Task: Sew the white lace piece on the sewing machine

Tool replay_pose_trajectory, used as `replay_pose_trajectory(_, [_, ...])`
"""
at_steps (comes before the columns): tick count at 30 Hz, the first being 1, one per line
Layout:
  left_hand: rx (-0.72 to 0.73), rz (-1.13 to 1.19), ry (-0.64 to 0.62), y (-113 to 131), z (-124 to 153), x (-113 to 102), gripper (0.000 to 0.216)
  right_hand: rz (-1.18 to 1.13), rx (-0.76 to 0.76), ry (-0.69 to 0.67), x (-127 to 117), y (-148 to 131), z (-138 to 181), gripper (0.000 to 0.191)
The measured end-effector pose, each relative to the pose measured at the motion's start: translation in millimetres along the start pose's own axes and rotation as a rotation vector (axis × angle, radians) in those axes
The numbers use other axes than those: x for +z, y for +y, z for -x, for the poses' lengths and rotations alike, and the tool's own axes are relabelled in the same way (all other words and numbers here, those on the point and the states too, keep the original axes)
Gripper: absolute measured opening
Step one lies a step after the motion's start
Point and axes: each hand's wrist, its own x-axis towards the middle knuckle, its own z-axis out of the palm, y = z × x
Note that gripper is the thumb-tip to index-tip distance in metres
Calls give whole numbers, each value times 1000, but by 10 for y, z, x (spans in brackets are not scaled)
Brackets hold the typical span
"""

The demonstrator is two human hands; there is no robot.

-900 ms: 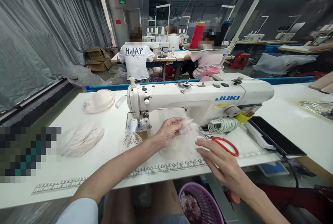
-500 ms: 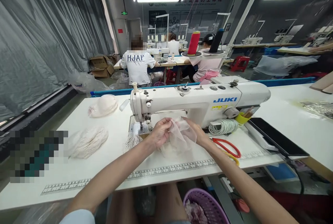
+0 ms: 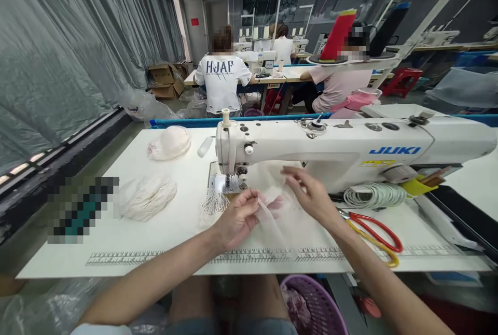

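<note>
While the left hand (image 3: 239,221) pinches the cloth (image 3: 272,221) by a fold, it's spread on the near side of the machine (image 3: 295,140) | right hand (image 3: 313,197) was tucked behind it a moment ago, now it's up to the right, fingers half-curled, can't tell if gripping | so left's probably doing most of the holding imo

The white tabletop (image 3: 124,236) carries a sewing machine (image 3: 342,138), two pale fabric bundles (image 3: 148,198) at left, scissors (image 3: 389,229) and a pale coil (image 3: 373,196) at right, and a ruler scale (image 3: 124,259) along its near edge.
</note>
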Motion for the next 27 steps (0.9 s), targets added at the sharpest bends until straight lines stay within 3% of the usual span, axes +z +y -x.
replay_pose_trajectory(3, [38, -26, 33, -52, 60, -4, 21, -269, 21, -261, -61, -297, 433, 37])
replay_pose_trajectory(7, [53, 36, 32, -63, 244, -43, 21, -412, 229, -159, 7, -536, 635, 33])
replay_pose_trajectory(9, [44, 30, 40, -21, 382, -94, 20, -510, 282, -183, 33, -599, 643, 33])
replay_pose_trajectory(12, [24, -125, 52, 52, 570, -149, 32, -520, 223, -312, 49, -695, 640, 31])
replay_pose_trajectory(15, [-13, -419, 89, 83, 674, -145, 48, -419, 113, -400, 62, -796, 651, 32])
replay_pose_trajectory(18, [-15, -636, 126, 77, 735, -143, 35, -421, 139, -452, 61, -857, 683, 32])
replay_pose_trajectory(22, [-21, -692, 110, 75, 852, -228, 35, -524, 225, -489, 45, -862, 728, 33])
replay_pose_trajectory(27, [16, -659, 177, 115, 1007, -361, 32, -503, 225, -474, 61, -829, 730, 34])
